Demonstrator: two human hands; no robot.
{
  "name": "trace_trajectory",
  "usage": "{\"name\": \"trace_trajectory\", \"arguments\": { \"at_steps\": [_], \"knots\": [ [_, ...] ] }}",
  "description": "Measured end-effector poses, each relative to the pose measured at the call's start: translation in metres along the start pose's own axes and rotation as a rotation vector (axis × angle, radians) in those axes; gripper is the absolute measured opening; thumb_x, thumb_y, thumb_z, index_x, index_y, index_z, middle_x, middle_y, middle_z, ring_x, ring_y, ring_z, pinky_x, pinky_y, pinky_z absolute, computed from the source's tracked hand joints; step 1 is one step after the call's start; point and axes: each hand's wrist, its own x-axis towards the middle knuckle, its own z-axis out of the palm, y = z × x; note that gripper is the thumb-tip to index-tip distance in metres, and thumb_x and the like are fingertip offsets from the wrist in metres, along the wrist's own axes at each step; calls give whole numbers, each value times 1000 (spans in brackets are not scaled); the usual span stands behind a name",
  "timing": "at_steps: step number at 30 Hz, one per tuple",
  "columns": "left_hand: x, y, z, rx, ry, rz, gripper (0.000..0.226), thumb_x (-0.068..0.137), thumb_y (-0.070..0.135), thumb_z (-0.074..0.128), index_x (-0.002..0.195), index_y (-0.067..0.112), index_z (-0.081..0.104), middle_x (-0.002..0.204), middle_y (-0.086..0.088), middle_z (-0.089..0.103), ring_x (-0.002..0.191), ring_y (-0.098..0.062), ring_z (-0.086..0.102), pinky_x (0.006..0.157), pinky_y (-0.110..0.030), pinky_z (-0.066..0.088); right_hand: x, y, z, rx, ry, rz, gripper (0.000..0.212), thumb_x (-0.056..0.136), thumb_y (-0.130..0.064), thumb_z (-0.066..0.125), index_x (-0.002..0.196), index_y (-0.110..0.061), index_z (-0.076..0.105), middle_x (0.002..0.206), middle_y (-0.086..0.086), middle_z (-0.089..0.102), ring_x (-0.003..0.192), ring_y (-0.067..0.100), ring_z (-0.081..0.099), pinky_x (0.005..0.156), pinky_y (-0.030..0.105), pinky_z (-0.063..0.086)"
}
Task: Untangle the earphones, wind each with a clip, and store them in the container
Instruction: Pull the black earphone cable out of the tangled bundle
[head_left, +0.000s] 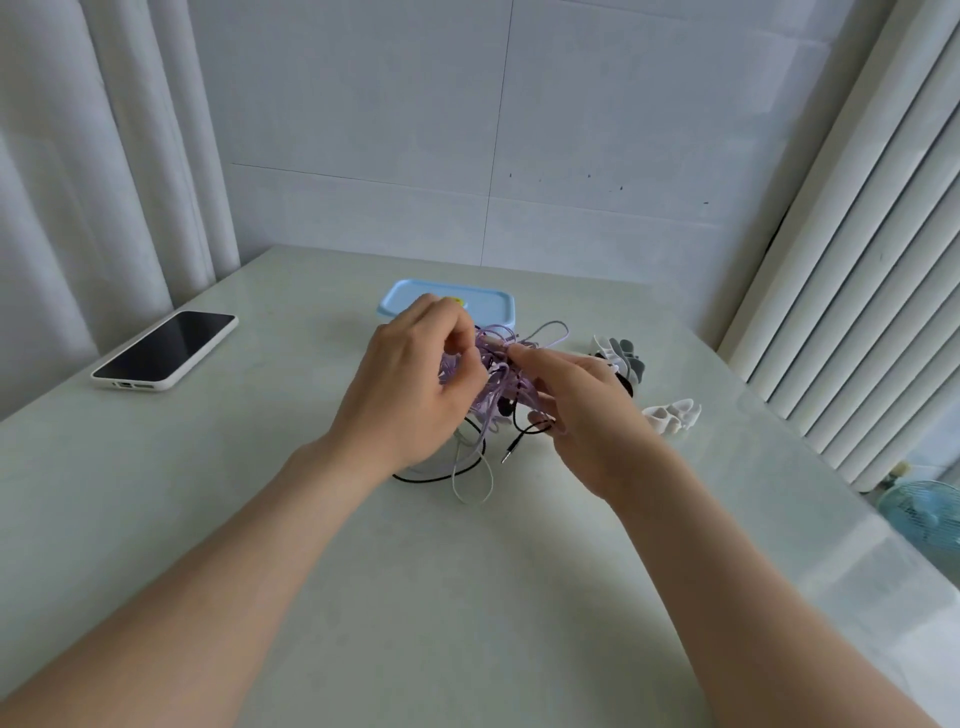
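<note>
A tangled bundle of earphones (498, 374), with purple, white and black cords, is lifted just above the table between my hands. My left hand (410, 384) grips the left side of the bundle with curled fingers. My right hand (582, 410) pinches purple cords on the right side. Loops of white and black cord and a metal plug (510, 453) hang down onto the table. Behind the bundle stands a closed light blue container (493, 304). Cord clips lie to the right: a grey and white pile (623, 356) and a white clip (672, 415).
A phone in a white case (166, 348) lies face up at the table's left edge. The pale table (467, 597) ends at a tiled wall behind. Curtains hang at left, a white radiator stands at right, and a small blue fan (924, 514) sits beyond the right edge.
</note>
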Motion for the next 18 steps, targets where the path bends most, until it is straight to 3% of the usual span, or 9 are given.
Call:
{"name": "trace_trajectory", "arguments": {
  "at_steps": [3,5,7,9,11,14,16,18],
  "knots": [
    [0,-1,-1,-105,98,-190,12,95,8,62,89,13,52,77,10,60,67,-14,55,66,-27,46,2,4,3,-106,160,-19,27,95,-29,68,76,-15,80,68,-2,64,72,18,54,76,28,40],
    [1,0,1,-279,116,-378,10,97,14,58,90,16,51,79,4,68,64,-13,55,64,-30,46,3,6,6,-130,210,1,30,89,-33,68,67,-12,72,68,7,49,73,25,38,71,35,33],
    [3,3,4,-516,131,-550,11,98,15,52,88,20,49,83,2,71,60,-15,48,59,-32,41,2,7,8,-172,239,14,27,85,-36,67,74,-10,66,74,9,43,74,25,31,67,35,26],
    [4,3,5,-595,123,-672,16,102,15,49,86,20,48,81,1,63,60,-12,43,57,-28,37,1,8,10,-224,256,8,34,87,-36,66,77,-4,62,73,8,44,71,22,30,64,34,23],
    [3,2,5,-476,31,-649,14,98,22,51,84,20,51,72,7,54,62,-13,42,61,-30,36,2,9,10,-274,266,-62,50,86,-39,64,82,11,58,68,13,49,66,21,35,64,33,28],
    [-2,4,5,-282,-132,-567,13,87,31,68,83,20,64,54,12,42,58,-14,40,60,-31,36,4,12,10,-340,286,-180,53,82,-43,62,80,10,59,81,31,66,65,39,57,65,34,39],
    [-4,5,5,-260,-185,-507,14,85,29,75,80,18,67,53,5,32,56,-17,32,59,-31,31,3,11,10,-364,286,-210,45,86,-37,63,70,5,55,67,24,62,58,30,51,62,31,37],
    [-2,8,1,-362,-218,-477,16,83,30,79,80,17,71,58,-3,27,59,-23,27,61,-33,27,1,9,10,-390,276,-228,43,92,-29,64,64,0,50,51,2,43,54,15,34,55,27,28]
  ]
}}
